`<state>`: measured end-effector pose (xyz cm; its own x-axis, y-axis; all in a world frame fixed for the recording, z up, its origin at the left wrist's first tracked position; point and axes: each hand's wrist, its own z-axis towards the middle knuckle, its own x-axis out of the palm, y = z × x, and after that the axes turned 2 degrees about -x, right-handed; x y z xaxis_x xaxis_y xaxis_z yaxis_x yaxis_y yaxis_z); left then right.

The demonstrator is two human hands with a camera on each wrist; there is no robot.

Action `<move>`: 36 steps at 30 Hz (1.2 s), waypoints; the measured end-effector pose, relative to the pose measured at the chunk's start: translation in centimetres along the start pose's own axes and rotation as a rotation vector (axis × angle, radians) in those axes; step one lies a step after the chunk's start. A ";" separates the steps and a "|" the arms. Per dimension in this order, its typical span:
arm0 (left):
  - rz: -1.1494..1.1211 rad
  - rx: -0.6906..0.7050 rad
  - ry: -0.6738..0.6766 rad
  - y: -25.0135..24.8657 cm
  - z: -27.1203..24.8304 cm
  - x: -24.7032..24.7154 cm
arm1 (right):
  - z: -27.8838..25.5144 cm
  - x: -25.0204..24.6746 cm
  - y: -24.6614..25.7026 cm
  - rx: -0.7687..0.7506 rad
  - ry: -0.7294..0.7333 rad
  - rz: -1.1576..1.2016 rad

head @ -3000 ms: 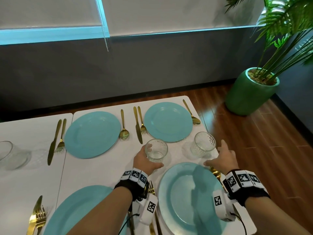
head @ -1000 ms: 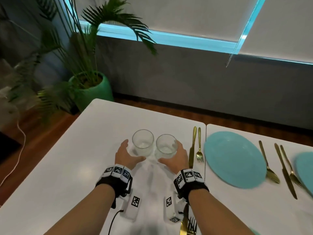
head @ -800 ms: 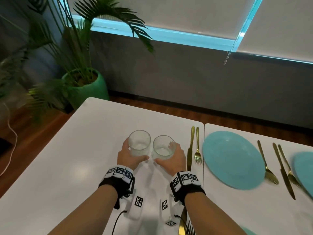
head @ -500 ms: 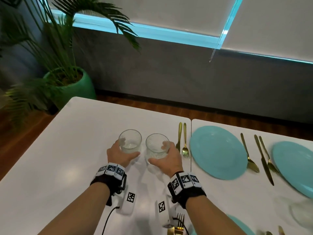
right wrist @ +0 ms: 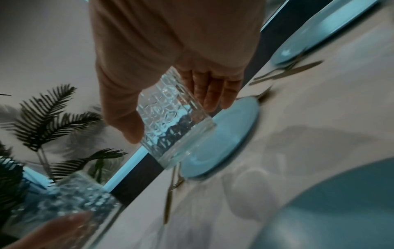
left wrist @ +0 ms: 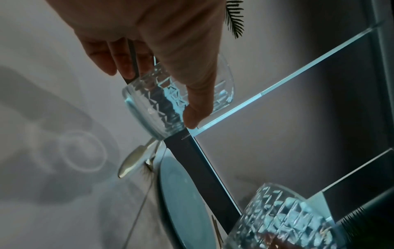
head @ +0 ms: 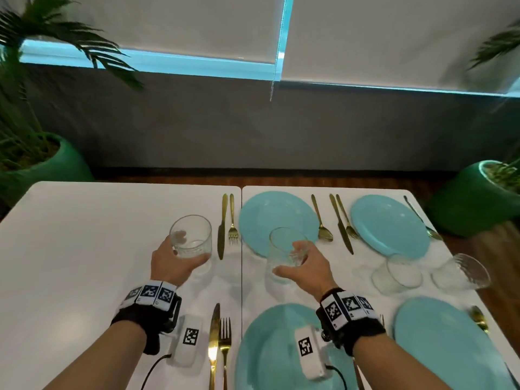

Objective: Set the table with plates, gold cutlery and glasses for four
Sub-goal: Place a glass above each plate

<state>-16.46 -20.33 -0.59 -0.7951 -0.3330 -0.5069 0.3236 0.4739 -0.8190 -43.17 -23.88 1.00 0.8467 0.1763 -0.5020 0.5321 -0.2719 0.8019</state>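
Note:
My left hand (head: 176, 263) grips a clear patterned glass (head: 191, 237) above the white table (head: 78, 249), left of a gold knife (head: 222, 226) and fork (head: 232, 218). In the left wrist view the thumb and fingers (left wrist: 198, 94) wrap that glass (left wrist: 170, 104), which hangs off the table. My right hand (head: 302, 270) holds a second glass (head: 285, 253) lifted in front of the far-left blue plate (head: 270, 215); the right wrist view shows this glass (right wrist: 172, 121) clear of the table. Two more glasses (head: 399, 274) (head: 461, 273) stand at the right.
Three other blue plates (head: 389, 223) (head: 281, 353) (head: 450, 342) lie on the table with gold knives, forks and spoons (head: 323, 229) between them. Green plant pots (head: 47, 164) (head: 478, 198) stand on the floor beyond both far corners. A grey wall runs behind.
Both hands have lifted their glasses off the table and carried them right. The right glass now hovers by the far-left plate; the left glass is beside the knife and fork.

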 end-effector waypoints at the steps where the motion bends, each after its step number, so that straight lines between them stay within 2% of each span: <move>1: -0.001 0.003 0.011 -0.2 -0.4 0.3 | 0.1 -0.6 -0.9 0.017 -0.020 -0.014; 6: 0.005 0.010 0.051 -2.1 -3.5 3.9 | 0.9 -4.7 -5.7 0.074 -0.122 -0.082; 13: 0.051 -0.026 0.058 -3.2 -5.9 7.0 | 1.5 -6.2 -10.0 0.117 -0.204 -0.075; 26: 0.033 -0.045 0.082 -4.3 -7.0 9.5 | 1.8 -6.8 -10.7 0.083 -0.198 -0.098; 36: 0.036 -0.070 0.085 -3.1 -7.4 9.1 | 1.1 -7.6 -10.8 0.173 -0.136 -0.124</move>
<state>-28.45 -18.80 -0.65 -0.8251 -0.2458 -0.5088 0.3185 0.5414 -0.7781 -55.31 -23.38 -4.22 0.7617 0.0930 -0.6412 0.6149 -0.4159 0.6700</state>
